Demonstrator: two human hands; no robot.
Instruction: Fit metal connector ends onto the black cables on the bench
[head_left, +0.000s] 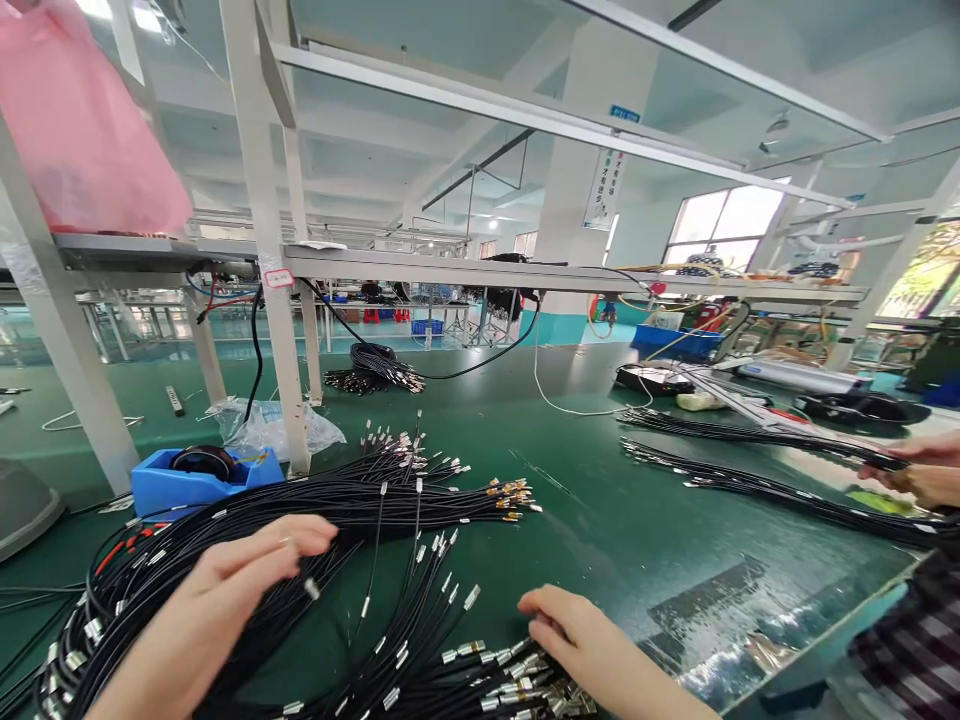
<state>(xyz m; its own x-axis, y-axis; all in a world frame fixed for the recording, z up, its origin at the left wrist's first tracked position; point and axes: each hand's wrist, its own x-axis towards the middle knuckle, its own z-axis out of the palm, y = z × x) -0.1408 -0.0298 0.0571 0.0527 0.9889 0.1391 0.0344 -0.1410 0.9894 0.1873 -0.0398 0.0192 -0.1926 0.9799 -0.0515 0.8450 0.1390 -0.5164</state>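
My left hand [229, 590], smeared a little by motion, hovers over a large curved bundle of black cables [322, 508]. Its fingers reach out to the right with the thumb apart, and I see nothing held in it. A blurred cable end with a silver connector [311, 588] is just below those fingers. At the lower middle, my right hand [574, 635] is beside a pile of cable ends with silver connectors [517, 685]. Its fingers are loosely bent and hold nothing I can see; whether they touch the connectors I cannot tell. More cable ends [431, 570] fan out between the hands.
A blue tape dispenser [169, 490] and a clear plastic bag [281, 428] stand by the white shelf post [274, 300]. A coiled cable bundle [373, 368] lies farther back. On the right, another person's hands [919, 472] hold cables above the green table [600, 520].
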